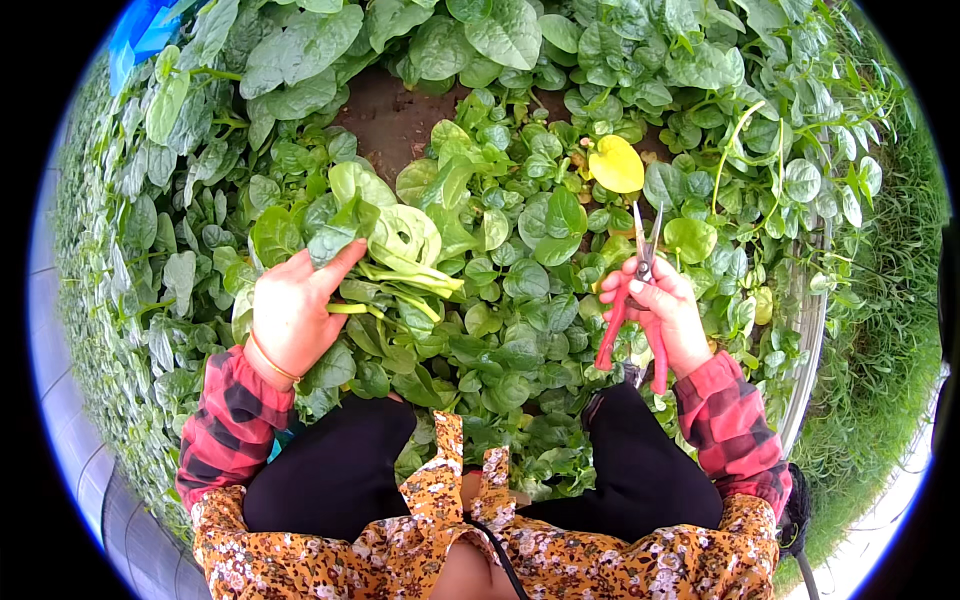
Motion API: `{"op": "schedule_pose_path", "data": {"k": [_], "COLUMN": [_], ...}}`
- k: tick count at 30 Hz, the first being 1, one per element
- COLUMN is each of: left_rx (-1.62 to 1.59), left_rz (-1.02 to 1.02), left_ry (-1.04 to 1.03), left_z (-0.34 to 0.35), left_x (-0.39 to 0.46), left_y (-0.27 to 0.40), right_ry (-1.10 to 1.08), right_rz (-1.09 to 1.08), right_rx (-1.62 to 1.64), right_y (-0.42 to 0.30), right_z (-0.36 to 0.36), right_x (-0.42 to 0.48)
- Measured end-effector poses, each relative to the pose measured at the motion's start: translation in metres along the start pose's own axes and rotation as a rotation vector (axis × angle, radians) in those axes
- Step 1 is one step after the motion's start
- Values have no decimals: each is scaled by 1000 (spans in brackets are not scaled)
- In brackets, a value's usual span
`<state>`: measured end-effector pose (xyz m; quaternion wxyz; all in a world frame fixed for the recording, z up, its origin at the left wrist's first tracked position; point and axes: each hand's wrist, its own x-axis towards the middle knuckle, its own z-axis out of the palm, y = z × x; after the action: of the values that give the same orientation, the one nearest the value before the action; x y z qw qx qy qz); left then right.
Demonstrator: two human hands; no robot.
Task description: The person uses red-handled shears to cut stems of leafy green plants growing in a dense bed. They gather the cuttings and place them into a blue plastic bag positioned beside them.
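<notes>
My left hand grips a bunch of cut leafy green stems, their pale cut ends pointing right. Several broad leaves fold over my fingers and hide part of the grip. In my right hand is a pair of garden snips with red handles. Their pointed metal blades are spread apart and aim away from me. A bright yellow leaf lies just beyond the blade tips. Low green leafy plants fill the ground beneath both hands.
Bare brown soil shows beyond the bunch. Taller broad-leaved plants stand at the far side. A curved pale bed edge runs along the right, with grass past it. Paving borders the left; blue plastic sits at upper left.
</notes>
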<state>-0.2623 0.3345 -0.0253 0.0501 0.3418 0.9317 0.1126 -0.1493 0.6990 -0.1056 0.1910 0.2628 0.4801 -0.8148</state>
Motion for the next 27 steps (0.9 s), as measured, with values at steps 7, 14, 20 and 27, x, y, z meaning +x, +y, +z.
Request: {"op": "schedule_pose_path", "data": {"k": [7, 14, 20, 27], "left_rx": [69, 127, -131, -274], "left_rz": [-492, -832, -979, -1270], "left_ry": [293, 742, 1261, 1598], "left_z": [-97, -216, -238, -183], "left_x": [-94, -297, -493, -655], "left_y": [-51, -48, -23, 40], "right_ry": [-49, -308, -589, -1138], "right_rz": [-91, -242, -303, -515], "right_rx": [-142, -657, -980, -1743], "right_y": [-5, -50, -42, 103], "right_z": [25, 153, 340, 548], "right_x": [-18, -33, -78, -122]}}
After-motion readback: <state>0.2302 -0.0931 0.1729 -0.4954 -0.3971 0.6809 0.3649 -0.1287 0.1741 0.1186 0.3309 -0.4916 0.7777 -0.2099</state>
